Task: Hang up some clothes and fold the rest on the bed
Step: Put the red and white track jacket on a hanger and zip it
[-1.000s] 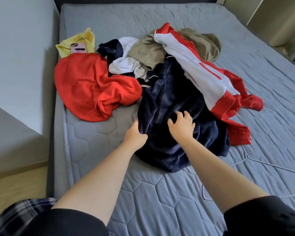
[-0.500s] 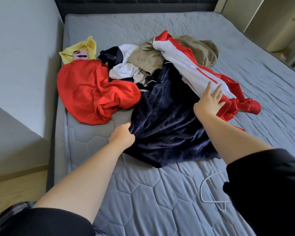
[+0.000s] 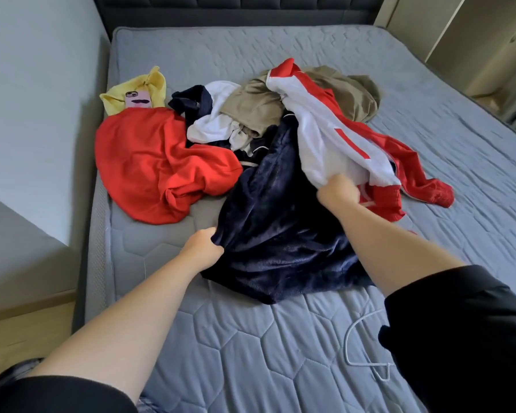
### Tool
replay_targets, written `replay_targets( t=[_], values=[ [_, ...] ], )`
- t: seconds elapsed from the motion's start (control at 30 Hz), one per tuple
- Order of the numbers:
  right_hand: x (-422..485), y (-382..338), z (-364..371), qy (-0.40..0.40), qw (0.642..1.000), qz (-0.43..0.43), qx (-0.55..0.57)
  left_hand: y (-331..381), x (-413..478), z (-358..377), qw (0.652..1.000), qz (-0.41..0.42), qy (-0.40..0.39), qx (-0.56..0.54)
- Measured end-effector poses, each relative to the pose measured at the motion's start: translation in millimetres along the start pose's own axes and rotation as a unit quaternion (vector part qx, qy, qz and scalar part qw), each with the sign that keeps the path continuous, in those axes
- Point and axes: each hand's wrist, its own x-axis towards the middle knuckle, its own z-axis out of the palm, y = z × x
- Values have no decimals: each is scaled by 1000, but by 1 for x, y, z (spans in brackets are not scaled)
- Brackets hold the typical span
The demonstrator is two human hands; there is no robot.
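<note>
My left hand (image 3: 201, 248) grips the navy garment (image 3: 280, 234) at its 9 o'clock edge, my right hand (image 3: 337, 190) clutches the white-and-red jacket (image 3: 325, 135) hem at 1 o'clock, and bare bed (image 3: 251, 338) lies open toward 6 o'clock.

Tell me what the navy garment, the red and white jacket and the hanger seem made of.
Navy garment: looks like plush fleece or velour, fuzzy sheen along folds. Red and white jacket: probably thin smooth synthetic, with crisp wrinkles. Hanger: thin white rod, coated wire or plastic; cannot tell which.
</note>
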Motion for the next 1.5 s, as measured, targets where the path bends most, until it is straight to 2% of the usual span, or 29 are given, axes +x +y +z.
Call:
replay_targets(
  t=[0.03, 0.1, 0.17, 0.23, 0.27, 0.3, 0.33, 0.37, 0.43, 0.47, 0.53, 0.6, 0.7, 0.77, 0.83, 0.87, 0.93, 1.0, 1.03, 1.07, 1.1, 1.13, 1.2, 1.23, 1.27, 1.33, 1.4, 1.43, 1.5],
  values=[
    [-13, -18, -1, -44, 998, -26, 48, -1, 1, 0, 999, -8, -6, -31],
    [-43, -62, -5, -146, 974, -96, 143, -3, -2, -1, 986, -46, -18, -162],
    [-79, -102, -10, -239, 925, -223, 194, -4, -9, -7, 937, -111, -33, -329],
    [-109, -130, -9, -284, 872, -338, 212, -11, -14, -18, 883, -149, -16, -446],
    [-116, -137, -4, -295, 855, -365, 224, -18, -13, -23, 869, -158, 8, -469],
    [-119, -140, 3, -275, 854, -375, 234, -23, -14, -30, 852, -159, 29, -498],
    [-115, -140, 12, -218, 867, -382, 235, -28, -15, -35, 833, -157, 31, -529],
    [-107, -138, 19, -133, 896, -368, 210, -29, -17, -41, 810, -157, 5, -566],
    [-88, -122, 32, -9, 954, -269, 132, -31, -17, -46, 797, -138, -44, -587],
    [-80, -110, 38, 0, 974, -195, 115, -31, -18, -46, 813, -143, -46, -562],
    [-71, -86, 50, -62, 990, -63, 109, -24, -22, -44, 852, -161, -18, -498],
    [-74, -63, 66, -148, 981, 18, 128, -16, -26, -41, 883, -140, 16, -447],
    [-83, -44, 74, -152, 968, 32, 197, -6, -36, -38, 886, -125, -7, -447],
    [-89, -50, 67, -132, 972, -16, 193, -9, -45, -41, 880, -132, -9, -457],
    [-106, -76, 53, -138, 971, -117, 153, -16, -58, -48, 843, -131, 21, -521],
    [-116, -92, 47, -151, 956, -145, 205, -22, -62, -52, 816, -110, 36, -566],
    [-147, -123, 26, -198, 889, -186, 368, -32, -73, -65, 770, -37, 40, -636],
    [-170, -144, 6, -281, 815, -218, 457, -46, -82, -81, 751, -24, 56, -658],
    [-177, -152, -1, -330, 783, -223, 478, -51, -84, -87, 756, -47, 66, -650],
    [-179, -157, -2, -342, 790, -235, 451, -59, -84, -92, 776, -77, 81, -621],
    [-177, -162, 1, -330, 826, -250, 383, -69, -83, -96, 807, -111, 108, -570],
    [-172, -166, 9, -290, 883, -274, 249, -80, -80, -98, 850, -148, 147, -484],
    [-165, -169, 32, -154, 943, -290, 50, -104, -77, -92, 907, -178, 228, -305],
    [-163, -166, 45, -116, 955, -269, 55, -114, -76, -86, 916, -176, 235, -274],
    [-163, -162, 58, -112, 958, -243, 100, -119, -76, -80, 918, -170, 230, -274],
    [-165, -154, 83, -172, 956, -186, 148, -118, -71, -71, 925, -159, 223, -264],
    [-167, -148, 108, -215, 958, -184, 43, -111, -62, -68, 933, -117, 217, -261],
    [-168, -147, 115, -204, 960, -190, -9, -108, -59, -66, 935, -94, 207, -271],
    [-166, -150, 119, -165, 963, -211, -32, -111, -58, -62, 941, -69, 175, -281]
  ],
)
